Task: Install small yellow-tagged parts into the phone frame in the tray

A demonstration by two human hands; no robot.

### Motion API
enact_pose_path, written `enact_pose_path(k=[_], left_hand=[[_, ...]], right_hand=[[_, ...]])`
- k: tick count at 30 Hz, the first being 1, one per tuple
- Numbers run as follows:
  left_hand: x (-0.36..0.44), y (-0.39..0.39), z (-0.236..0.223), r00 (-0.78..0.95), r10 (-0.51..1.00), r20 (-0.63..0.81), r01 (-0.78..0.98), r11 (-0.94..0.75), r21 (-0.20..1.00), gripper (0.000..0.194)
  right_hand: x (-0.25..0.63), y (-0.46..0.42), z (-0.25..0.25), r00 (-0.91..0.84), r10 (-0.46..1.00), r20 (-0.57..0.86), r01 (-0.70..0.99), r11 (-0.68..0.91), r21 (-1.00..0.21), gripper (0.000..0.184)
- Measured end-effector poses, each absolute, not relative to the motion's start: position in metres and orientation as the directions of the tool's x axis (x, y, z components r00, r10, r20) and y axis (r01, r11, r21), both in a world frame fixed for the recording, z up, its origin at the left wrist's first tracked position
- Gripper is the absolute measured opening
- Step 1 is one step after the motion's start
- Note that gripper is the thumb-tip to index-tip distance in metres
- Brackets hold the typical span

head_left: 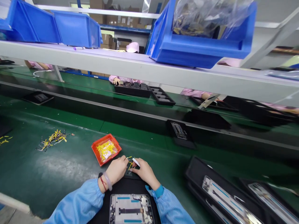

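Behind the fingers, a black mat [126, 186] on the green bench [58, 174] carries an opened phone frame [130, 209]; left of them sits a red tray [100, 141] of yellow wires [106, 150]. The left hand's [114, 169] fingers [123, 159] pinch together on a thin yellow wire [128, 158] lying roughly crosswise; the right hand's [144, 172] fingers [133, 169] close on a small white strip [135, 161] slanting up-left, near the wire.
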State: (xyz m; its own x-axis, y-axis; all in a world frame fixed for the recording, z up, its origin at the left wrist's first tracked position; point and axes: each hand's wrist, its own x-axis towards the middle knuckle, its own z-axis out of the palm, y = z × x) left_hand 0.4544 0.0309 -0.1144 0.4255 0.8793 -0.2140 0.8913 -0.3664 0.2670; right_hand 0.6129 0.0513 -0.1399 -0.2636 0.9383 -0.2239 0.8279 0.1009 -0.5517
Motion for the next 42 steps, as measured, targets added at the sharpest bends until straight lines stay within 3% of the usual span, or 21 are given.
enact_pose_path(k=[8,15,27,30,33,37,42], left_hand=[[0.466,0.048,-0.138,0.313,0.922,-0.228,0.938,-0.263,0.226,0.024],[0.462,0.042,-0.137,0.313,0.933,-0.179,0.920,-0.251,0.300,0.020],[0.448,0.031,-0.135,0.303,0.953,0.029,0.699,-0.243,0.672,0.012],[0.439,0.027,-0.132,0.232,0.956,0.182,0.499,-0.277,0.821,0.010],[0.426,0.026,-0.132,0.034,0.955,0.294,0.243,-0.293,0.925,0.017],[0.409,0.030,-0.133,-0.138,0.942,0.305,0.199,-0.276,0.940,0.023],[0.399,0.034,-0.135,-0.170,0.943,0.288,0.242,-0.243,0.939,0.023]], right_hand=[[0.621,0.048,-0.138,-0.245,0.948,-0.202,0.822,0.093,-0.561,0.017],[0.624,0.046,-0.132,-0.236,0.960,-0.152,0.799,0.102,-0.593,0.014],[0.619,0.045,-0.120,-0.233,0.972,-0.018,0.698,0.155,-0.700,0.007],[0.614,0.044,-0.108,-0.256,0.964,0.064,0.614,0.214,-0.760,0.014],[0.602,0.041,-0.093,-0.249,0.943,0.220,0.530,0.323,-0.784,0.017],[0.573,0.037,-0.082,-0.298,0.871,0.391,0.566,0.491,-0.662,0.019],[0.542,0.045,-0.093,-0.416,0.801,0.430,0.726,0.577,-0.374,0.023]])
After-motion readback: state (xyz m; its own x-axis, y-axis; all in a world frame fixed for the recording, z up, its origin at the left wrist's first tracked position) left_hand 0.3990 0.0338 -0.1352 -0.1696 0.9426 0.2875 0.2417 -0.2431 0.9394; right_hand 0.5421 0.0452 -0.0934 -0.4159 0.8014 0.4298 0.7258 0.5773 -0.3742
